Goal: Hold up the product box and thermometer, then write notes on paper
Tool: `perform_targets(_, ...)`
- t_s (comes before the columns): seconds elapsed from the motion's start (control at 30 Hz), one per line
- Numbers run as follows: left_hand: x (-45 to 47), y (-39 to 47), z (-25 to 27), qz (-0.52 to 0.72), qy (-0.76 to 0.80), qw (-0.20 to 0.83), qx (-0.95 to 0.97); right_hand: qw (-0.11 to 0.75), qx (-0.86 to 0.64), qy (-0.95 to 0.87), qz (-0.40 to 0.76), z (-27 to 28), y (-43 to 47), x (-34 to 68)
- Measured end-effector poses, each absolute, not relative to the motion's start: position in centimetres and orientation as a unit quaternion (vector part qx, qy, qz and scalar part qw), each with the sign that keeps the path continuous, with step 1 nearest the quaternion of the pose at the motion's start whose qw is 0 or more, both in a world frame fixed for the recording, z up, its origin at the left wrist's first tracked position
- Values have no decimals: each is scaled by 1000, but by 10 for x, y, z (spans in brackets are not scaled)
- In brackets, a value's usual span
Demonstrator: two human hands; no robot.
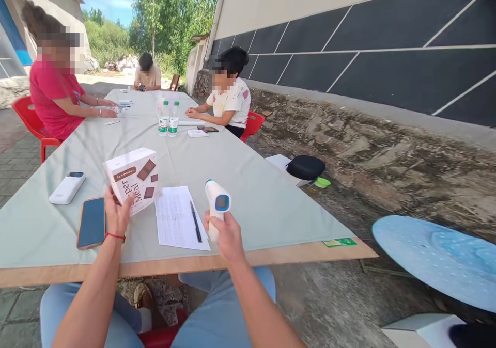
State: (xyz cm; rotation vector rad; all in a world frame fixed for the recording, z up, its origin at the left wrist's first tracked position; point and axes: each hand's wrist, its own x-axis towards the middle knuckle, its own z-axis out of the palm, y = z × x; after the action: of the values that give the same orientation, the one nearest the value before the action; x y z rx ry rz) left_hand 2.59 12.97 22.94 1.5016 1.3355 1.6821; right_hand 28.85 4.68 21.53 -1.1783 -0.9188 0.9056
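My left hand [119, 211] grips the lower left corner of a white box [134, 175] with brown print and pictures of chocolate pieces, tilted over the table. Wrapped round the handle of a white infrared thermometer [214, 201] is my right hand [228, 234]; the blue-framed screen faces me. Between my hands a printed sheet of paper [170, 219] lies on the table, with a black pen [196, 221] resting on its right side. Beside my left hand lies a smartphone [92, 223] in an orange-edged case.
The long table has a pale cloth [267, 203]. A white power bank [67, 188] lies at left. Two water bottles [168, 120] stand farther up. People sit at the left [58, 90], right [228, 97] and far end [148, 74]. A blue round object [434, 260] is off to the right.
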Motion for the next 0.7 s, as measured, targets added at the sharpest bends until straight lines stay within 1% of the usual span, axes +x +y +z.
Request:
perform_targets(0.07,33,124,231,625,489,280,540,629,-472,-403,469,223,40,256)
perform_targets(0.17,38,122,226,582,495,321,560,603,-437,-430,511,223,32,218)
perform_targets(0.27,37,123,217,542,504,339,581,579,-456,-442,511,211,30,194)
perform_targets(0.4,34,123,210,536,498,339,592,550,-476,-430,535,199,36,182)
perform_targets(0.7,34,119,210,537,473,364,596,566,-479,-432,513,177,41,174)
